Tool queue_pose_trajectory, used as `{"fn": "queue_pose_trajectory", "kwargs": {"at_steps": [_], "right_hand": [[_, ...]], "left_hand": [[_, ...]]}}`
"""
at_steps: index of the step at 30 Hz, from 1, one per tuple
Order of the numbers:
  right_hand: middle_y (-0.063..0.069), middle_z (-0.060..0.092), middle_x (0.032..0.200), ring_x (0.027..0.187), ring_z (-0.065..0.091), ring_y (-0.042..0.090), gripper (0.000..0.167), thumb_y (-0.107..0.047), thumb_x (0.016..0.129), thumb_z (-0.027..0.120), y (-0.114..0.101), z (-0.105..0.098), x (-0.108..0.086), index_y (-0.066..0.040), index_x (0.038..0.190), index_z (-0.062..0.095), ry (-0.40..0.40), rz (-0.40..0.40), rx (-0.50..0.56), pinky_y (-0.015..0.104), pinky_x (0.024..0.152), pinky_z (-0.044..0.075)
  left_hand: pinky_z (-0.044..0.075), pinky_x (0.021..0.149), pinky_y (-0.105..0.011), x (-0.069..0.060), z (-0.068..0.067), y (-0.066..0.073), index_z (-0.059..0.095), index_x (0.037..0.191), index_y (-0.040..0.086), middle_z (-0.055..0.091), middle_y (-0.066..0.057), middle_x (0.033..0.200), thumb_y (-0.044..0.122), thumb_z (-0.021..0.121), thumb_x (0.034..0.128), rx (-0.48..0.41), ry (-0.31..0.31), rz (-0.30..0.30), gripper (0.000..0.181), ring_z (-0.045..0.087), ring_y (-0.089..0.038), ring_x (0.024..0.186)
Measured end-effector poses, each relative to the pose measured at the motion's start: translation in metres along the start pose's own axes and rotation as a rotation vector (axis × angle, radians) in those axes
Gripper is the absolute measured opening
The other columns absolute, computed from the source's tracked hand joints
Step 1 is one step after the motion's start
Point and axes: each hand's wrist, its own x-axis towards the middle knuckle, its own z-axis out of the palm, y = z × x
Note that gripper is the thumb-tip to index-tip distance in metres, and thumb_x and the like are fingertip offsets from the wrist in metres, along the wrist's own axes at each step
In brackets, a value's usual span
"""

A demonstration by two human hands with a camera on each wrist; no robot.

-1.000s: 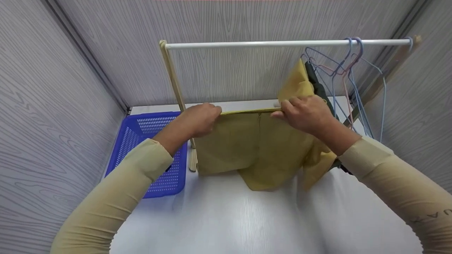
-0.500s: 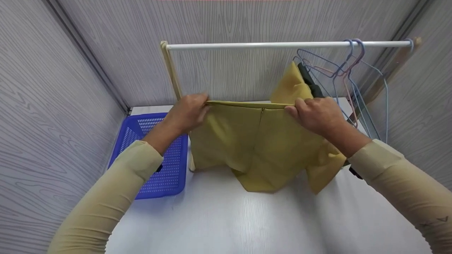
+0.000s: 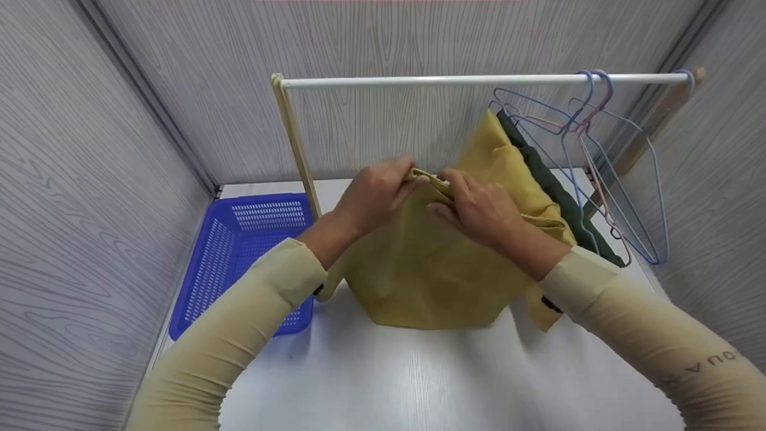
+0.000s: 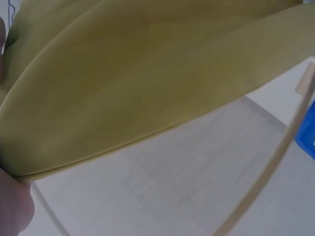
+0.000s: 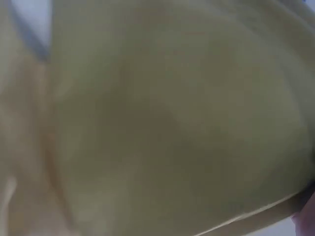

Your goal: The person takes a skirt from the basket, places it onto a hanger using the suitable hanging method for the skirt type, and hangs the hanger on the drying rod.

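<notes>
In the head view my left hand (image 3: 372, 194) and right hand (image 3: 483, 206) are close together, pinching the top edge of a mustard-yellow garment (image 3: 431, 269). Its lower part hangs over the white table. The edge between the hands is slack and folded. Yellow cloth (image 3: 494, 146) also drapes from a hanger beside a dark green garment (image 3: 550, 173); whether it belongs to the held piece, I cannot tell. In the left wrist view the cloth (image 4: 138, 93) spreads wide, with part of a hand at lower left. Blurred yellow cloth (image 5: 172, 118) fills the right wrist view.
A white rail (image 3: 419, 82) on wooden posts (image 3: 293, 140) spans the back. Several thin blue and pink hangers (image 3: 589, 120) hang at its right end. A blue perforated basket (image 3: 221, 263) stands left on the white table (image 3: 395, 377), with grey wood-patterned walls around.
My hands held the garment's edge stretched wide; they have since come together, the left moving right and the right moving left. The edge has gone slack and the cloth has bunched.
</notes>
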Motion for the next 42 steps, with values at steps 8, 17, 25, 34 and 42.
{"fn": "queue_pose_trajectory", "kwargs": {"at_steps": [8, 17, 25, 34, 42], "right_hand": [[0.008, 0.049, 0.064, 0.048, 0.045, 0.021, 0.019, -0.019, 0.099, 0.061, 0.006, -0.001, 0.000, -0.004, 0.090, 0.054, 0.122, -0.091, 0.010, 0.035, 0.044, 0.042], [0.010, 0.063, 0.086, 0.066, 0.058, 0.023, 0.024, -0.028, 0.102, 0.055, 0.002, -0.010, 0.012, -0.006, 0.112, 0.056, 0.017, -0.027, 0.143, 0.035, 0.064, 0.055], [0.015, 0.064, 0.078, 0.062, 0.063, 0.028, 0.017, -0.017, 0.099, 0.059, 0.019, -0.016, 0.006, 0.000, 0.105, 0.059, 0.168, -0.009, 0.094, 0.040, 0.060, 0.057], [0.017, 0.067, 0.085, 0.072, 0.071, 0.033, 0.027, -0.027, 0.105, 0.050, 0.044, -0.021, -0.004, -0.003, 0.109, 0.060, 0.151, 0.137, 0.054, 0.043, 0.068, 0.059], [0.018, 0.059, 0.079, 0.066, 0.059, 0.035, 0.034, -0.031, 0.107, 0.043, 0.064, -0.024, -0.023, 0.000, 0.110, 0.055, 0.106, 0.407, 0.078, 0.048, 0.064, 0.053]], "left_hand": [[0.048, 0.055, -0.034, -0.024, 0.023, -0.007, 0.051, 0.104, 0.002, 0.055, -0.007, 0.075, 0.027, 0.047, 0.1060, 0.024, -0.051, -0.190, 0.026, 0.051, -0.017, 0.061], [0.051, 0.055, -0.032, -0.015, 0.030, -0.003, 0.053, 0.104, 0.001, 0.055, -0.008, 0.073, 0.029, 0.041, 0.1074, 0.009, -0.199, -0.111, 0.031, 0.051, -0.016, 0.060], [0.057, 0.065, -0.034, -0.047, 0.047, -0.021, 0.048, 0.113, 0.003, 0.062, -0.010, 0.084, 0.030, 0.039, 0.1073, -0.017, -0.315, -0.218, 0.030, 0.062, -0.019, 0.071], [0.059, 0.073, -0.035, -0.116, 0.061, -0.065, 0.060, 0.103, 0.004, 0.071, -0.014, 0.093, 0.019, 0.050, 0.1052, 0.113, -0.457, -0.265, 0.019, 0.070, -0.023, 0.081], [0.057, 0.075, -0.042, -0.160, 0.039, -0.091, 0.060, 0.102, 0.001, 0.064, -0.015, 0.089, 0.009, 0.051, 0.1025, 0.226, -0.317, -0.279, 0.012, 0.065, -0.029, 0.082]]}}
